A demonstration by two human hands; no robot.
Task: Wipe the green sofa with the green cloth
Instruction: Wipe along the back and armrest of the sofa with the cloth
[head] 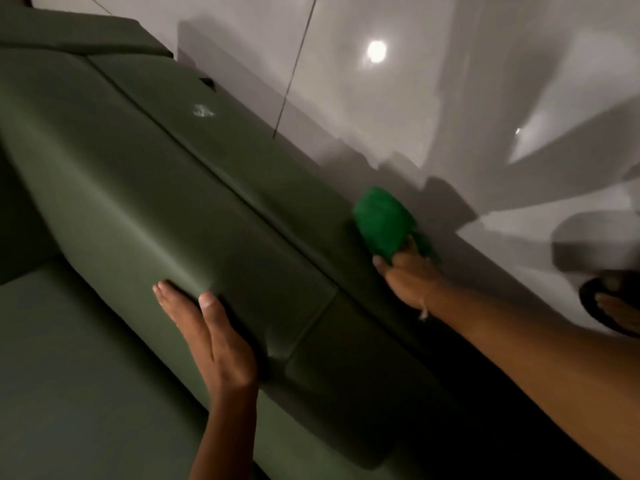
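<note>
The dark green sofa fills the left and middle of the head view, its padded back running diagonally from upper left to lower right. My right hand is shut on a bunched bright green cloth, pressing it against the outer rear face of the sofa back near the floor side. My left hand lies flat with fingers together on the front of the sofa back, holding nothing. A pale scuffed patch shows on the rear face further up.
Glossy white floor tiles lie beyond the sofa, reflecting ceiling lights. A foot in a dark sandal stands at the right edge. The sofa seat cushion is at the lower left.
</note>
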